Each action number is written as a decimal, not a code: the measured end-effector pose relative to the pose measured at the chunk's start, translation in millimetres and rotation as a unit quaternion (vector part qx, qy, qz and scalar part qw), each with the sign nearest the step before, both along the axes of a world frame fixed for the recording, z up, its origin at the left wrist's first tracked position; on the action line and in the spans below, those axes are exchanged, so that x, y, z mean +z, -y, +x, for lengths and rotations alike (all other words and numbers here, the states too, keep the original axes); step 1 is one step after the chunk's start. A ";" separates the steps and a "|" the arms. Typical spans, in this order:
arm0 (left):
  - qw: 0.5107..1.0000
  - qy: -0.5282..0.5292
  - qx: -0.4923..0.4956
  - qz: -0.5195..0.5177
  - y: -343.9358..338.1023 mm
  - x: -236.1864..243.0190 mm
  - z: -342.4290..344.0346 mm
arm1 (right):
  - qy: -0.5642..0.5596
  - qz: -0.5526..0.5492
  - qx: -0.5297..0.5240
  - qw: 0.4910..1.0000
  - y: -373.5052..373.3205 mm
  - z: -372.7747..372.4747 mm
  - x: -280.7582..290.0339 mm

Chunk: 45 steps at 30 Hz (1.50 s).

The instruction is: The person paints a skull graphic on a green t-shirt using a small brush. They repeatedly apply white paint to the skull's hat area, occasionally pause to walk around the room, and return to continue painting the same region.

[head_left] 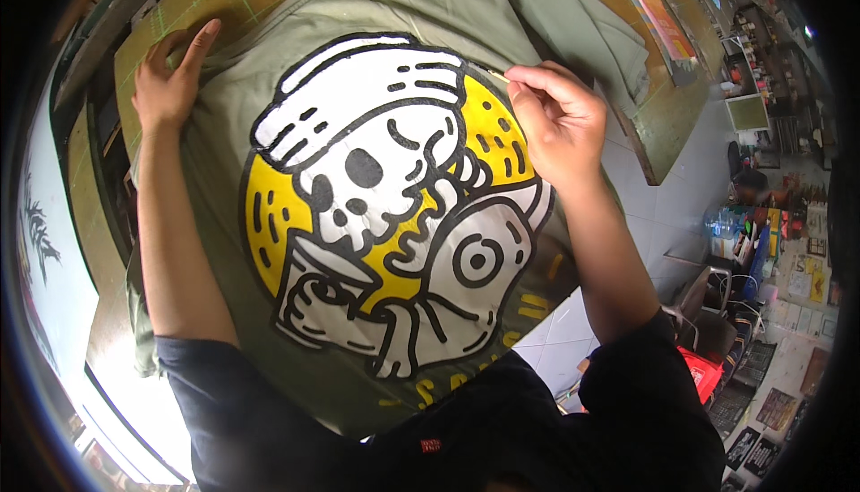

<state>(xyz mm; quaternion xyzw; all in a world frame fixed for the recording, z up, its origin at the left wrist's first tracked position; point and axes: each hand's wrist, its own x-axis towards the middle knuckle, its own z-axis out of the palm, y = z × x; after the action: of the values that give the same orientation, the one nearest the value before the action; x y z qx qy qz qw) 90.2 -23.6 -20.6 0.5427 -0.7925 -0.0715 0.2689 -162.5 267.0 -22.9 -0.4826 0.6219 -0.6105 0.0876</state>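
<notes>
An olive-green T-shirt (pixel 394 4) is spread over a board, its lower part reaching toward my body. Its large print (pixel 358 143) shows a skeleton in a white cap on a yellow disc with black outlines. My right hand (pixel 564 116) pinches a fine paintbrush (pixel 496 74) between thumb and fingers. The brush's dark tip meets the disc's upper right outline, beside the cap. Most of its handle is hidden in the hand. My left hand (pixel 175 76) lies at the shirt's far left edge with thumb and fingers apart, holding nothing.
The board carries a worn green cutting mat (pixel 210 0) with grid lines. Flat coloured cards (pixel 658 22) lie at its far right. Right of the board, a tiled floor (pixel 672 214) leads to a red object (pixel 700 374) and cluttered shelves (pixel 788 125). A white panel (pixel 54 223) stands at left.
</notes>
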 end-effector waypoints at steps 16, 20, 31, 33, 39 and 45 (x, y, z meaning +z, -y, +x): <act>0.999 0.010 -0.037 -0.019 12.6 -7.1 -5.6 | -0.094 0.038 0.045 0.994 0.9 -9.2 5.3; 0.999 0.009 -0.044 -0.026 11.7 -4.7 -3.4 | -0.118 0.051 0.060 0.990 2.7 -10.8 8.4; 0.998 0.006 -0.053 -0.021 11.2 -5.6 -4.7 | -0.139 0.054 0.057 0.987 4.2 -8.8 8.1; 0.998 0.009 -0.057 -0.025 13.9 -6.7 -3.2 | -0.135 0.058 0.051 0.988 4.5 -7.9 8.9; 0.998 0.024 -0.043 -0.036 8.7 -4.6 -6.4 | -0.154 0.052 0.049 0.985 4.5 -9.1 8.3; 0.999 0.008 -0.043 -0.013 3.3 -1.4 -8.9 | -0.138 0.055 0.047 0.988 3.4 -8.6 7.9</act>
<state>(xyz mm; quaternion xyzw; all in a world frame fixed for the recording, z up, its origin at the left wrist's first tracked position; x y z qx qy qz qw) 81.3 -26.9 -22.0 0.5054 -0.8179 -0.0686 0.2661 -171.1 263.5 -14.9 -0.5853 0.6375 -0.4979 0.0555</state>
